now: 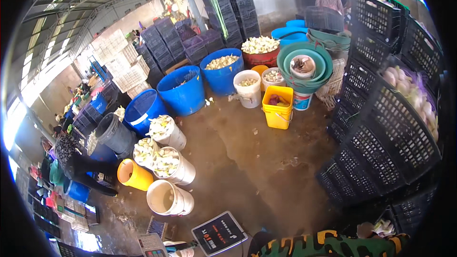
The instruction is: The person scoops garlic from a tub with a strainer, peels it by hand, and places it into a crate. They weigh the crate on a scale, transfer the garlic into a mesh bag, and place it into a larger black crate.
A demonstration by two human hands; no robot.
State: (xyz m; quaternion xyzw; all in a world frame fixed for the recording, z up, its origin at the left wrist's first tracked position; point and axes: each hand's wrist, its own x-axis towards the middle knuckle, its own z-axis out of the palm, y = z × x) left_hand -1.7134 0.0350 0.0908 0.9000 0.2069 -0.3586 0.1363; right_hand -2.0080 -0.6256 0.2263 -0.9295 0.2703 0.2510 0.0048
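Camouflage-patterned clothing [328, 245] of mine fills the lower right edge. Just above it shows a small brownish shape, probably my right hand [365, 230], beside pale vegetables [383, 227] in a dark crate. Its fingers are too hidden and small to make out, so I cannot tell whether it grips any of them. My left hand is not in view. Left of the clothing lies a platform scale [219, 233] with a black top. A grey device with buttons [152, 245] is near it at the bottom edge.
Tall stacks of black crates [381, 138] line the right side. White buckets of pale vegetables [172, 164], an empty white bucket [166, 199] and a yellow bucket [134, 175] stand left. Blue tubs [181, 93] and a yellow square pail [278, 109] stand farther off. Two people work nearby. The brown floor looks wet.
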